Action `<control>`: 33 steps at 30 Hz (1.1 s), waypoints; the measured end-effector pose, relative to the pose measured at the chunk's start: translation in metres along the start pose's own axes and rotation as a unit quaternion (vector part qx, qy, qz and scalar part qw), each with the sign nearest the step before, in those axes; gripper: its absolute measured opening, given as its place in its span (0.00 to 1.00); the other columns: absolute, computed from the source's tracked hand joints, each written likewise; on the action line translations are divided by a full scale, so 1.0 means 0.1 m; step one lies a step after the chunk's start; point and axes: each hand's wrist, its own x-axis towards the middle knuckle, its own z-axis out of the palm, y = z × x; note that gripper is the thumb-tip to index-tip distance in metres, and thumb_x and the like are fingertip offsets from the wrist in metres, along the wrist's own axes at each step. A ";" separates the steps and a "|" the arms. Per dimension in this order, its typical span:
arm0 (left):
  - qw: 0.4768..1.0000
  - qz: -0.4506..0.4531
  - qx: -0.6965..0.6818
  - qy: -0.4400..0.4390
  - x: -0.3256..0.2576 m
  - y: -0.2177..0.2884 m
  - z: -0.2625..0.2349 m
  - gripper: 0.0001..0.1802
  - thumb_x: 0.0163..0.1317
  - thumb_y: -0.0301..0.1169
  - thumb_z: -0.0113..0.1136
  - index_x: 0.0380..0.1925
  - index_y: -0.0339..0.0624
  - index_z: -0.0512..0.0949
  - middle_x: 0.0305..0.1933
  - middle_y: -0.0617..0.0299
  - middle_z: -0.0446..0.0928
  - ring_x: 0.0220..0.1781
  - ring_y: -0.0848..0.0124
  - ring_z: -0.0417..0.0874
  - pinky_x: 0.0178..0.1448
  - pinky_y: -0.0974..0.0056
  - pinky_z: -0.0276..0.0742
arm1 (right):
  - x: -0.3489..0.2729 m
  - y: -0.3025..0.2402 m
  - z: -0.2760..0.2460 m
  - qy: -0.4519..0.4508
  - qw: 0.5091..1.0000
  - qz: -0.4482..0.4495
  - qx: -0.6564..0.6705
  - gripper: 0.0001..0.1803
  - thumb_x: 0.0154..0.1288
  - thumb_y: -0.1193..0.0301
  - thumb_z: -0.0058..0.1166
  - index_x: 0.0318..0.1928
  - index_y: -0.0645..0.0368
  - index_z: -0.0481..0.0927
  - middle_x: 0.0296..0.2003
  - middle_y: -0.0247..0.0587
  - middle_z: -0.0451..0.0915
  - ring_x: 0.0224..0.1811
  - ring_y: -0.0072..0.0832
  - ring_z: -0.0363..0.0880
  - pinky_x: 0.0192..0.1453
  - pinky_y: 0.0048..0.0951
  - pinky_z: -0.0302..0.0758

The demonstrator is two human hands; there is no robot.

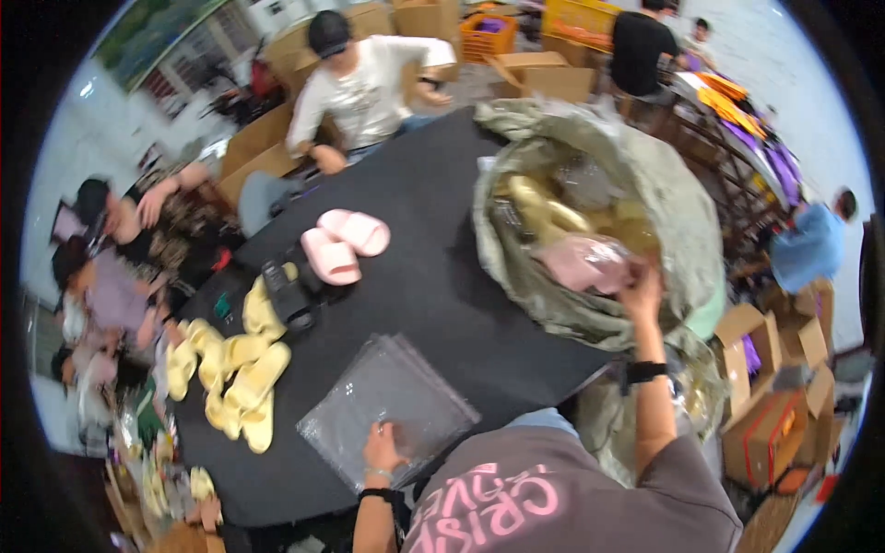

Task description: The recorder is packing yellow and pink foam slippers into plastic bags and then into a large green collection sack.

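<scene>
At the right of the table, my right hand grips a clear plastic bag of pink slippers at the mouth of a big grey-green woven sack. Inside that sack lie more bagged slippers, yellowish ones among them. My left hand rests on a stack of flat clear plastic bags near the table's front edge, its thumb apart from the fingers. Farther off, a loose pair of pink slippers sits on the black table.
Several yellow slippers lie at the table's left, beside a black object. A person in white sits across the table, with more people at the left. Open cardboard boxes stand at the right, near another filled sack.
</scene>
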 end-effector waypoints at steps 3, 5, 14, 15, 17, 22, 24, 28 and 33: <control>1.000 0.005 0.003 0.018 0.07 0.07 0.01 0.50 0.22 0.36 0.79 0.54 0.55 0.65 0.60 0.56 0.62 0.58 0.53 0.69 0.51 0.48 0.73 | 0.35 0.70 -0.17 0.007 0.993 -0.113 0.030 0.34 0.54 0.65 0.62 0.58 0.64 0.64 0.45 0.49 0.77 0.45 0.37 0.76 0.50 0.36 0.72; 1.000 -0.015 0.000 0.003 0.03 0.07 0.02 0.51 0.23 0.35 0.79 0.55 0.55 0.64 0.62 0.57 0.60 0.60 0.54 0.68 0.51 0.46 0.72 | 0.34 0.60 -0.24 -0.111 0.990 -0.087 0.000 0.23 0.55 0.67 0.59 0.49 0.66 0.72 0.42 0.50 0.76 0.44 0.42 0.75 0.49 0.37 0.71; 0.999 -0.046 0.008 -0.002 -0.10 0.03 0.05 0.50 0.26 0.33 0.77 0.56 0.55 0.64 0.64 0.58 0.58 0.61 0.55 0.66 0.55 0.46 0.69 | -0.48 -2.05 -0.65 0.021 0.847 -0.484 -0.219 0.02 0.49 0.73 0.53 0.25 0.57 0.78 0.30 0.35 0.75 0.41 0.34 0.73 0.56 0.42 0.64; 0.999 -0.046 0.009 -0.002 -0.11 0.02 0.05 0.50 0.26 0.33 0.77 0.56 0.55 0.64 0.64 0.58 0.58 0.61 0.55 0.66 0.55 0.46 0.69 | -0.59 -2.33 -0.71 0.022 0.847 -0.484 -0.218 0.02 0.49 0.73 0.53 0.25 0.57 0.78 0.30 0.35 0.75 0.41 0.34 0.73 0.56 0.42 0.64; 0.999 -0.031 -0.003 0.025 -0.17 -0.02 0.09 0.49 0.27 0.33 0.77 0.57 0.56 0.64 0.65 0.58 0.58 0.61 0.56 0.66 0.55 0.47 0.69 | -0.79 -2.81 -0.76 0.020 0.815 -0.541 -0.209 0.03 0.43 0.74 0.53 0.22 0.56 0.78 0.27 0.33 0.75 0.41 0.31 0.74 0.63 0.48 0.60; 0.996 -0.021 -0.020 0.079 -0.26 -0.15 0.29 0.49 0.30 0.36 0.76 0.59 0.56 0.64 0.66 0.58 0.58 0.60 0.57 0.68 0.55 0.50 0.70 | -1.12 -3.32 -0.41 -0.207 0.734 -0.630 -0.146 0.02 0.37 0.71 0.53 0.18 0.52 0.77 0.24 0.29 0.75 0.43 0.27 0.74 0.69 0.54 0.53; 0.996 -0.015 -0.030 0.086 -0.25 -0.19 0.33 0.49 0.30 0.38 0.76 0.59 0.57 0.64 0.66 0.58 0.58 0.59 0.57 0.69 0.55 0.51 0.70 | -1.31 -3.38 0.08 -0.233 0.673 -0.685 -0.156 0.03 0.39 0.69 0.53 0.19 0.49 0.78 0.29 0.27 0.77 0.47 0.25 0.74 0.69 0.54 0.52; 0.992 0.006 -0.058 0.110 -0.23 -0.24 0.28 0.47 0.32 0.40 0.75 0.58 0.52 0.66 0.66 0.56 0.59 0.58 0.56 0.71 0.54 0.52 0.72 | -1.87 -3.66 0.99 -0.210 0.603 -0.769 0.012 0.22 0.47 0.69 0.55 0.48 0.42 0.78 0.51 0.31 0.73 0.57 0.26 0.69 0.68 0.51 0.54; 0.972 0.004 -0.154 0.176 -0.30 -0.65 0.84 0.37 0.43 0.38 0.70 0.55 0.42 0.68 0.55 0.50 0.72 0.55 0.53 0.73 0.56 0.54 0.71 | -1.97 -3.49 1.47 -0.346 0.708 -0.613 0.060 0.30 0.53 0.75 0.54 0.59 0.45 0.68 0.54 0.36 0.72 0.58 0.34 0.69 0.66 0.45 0.57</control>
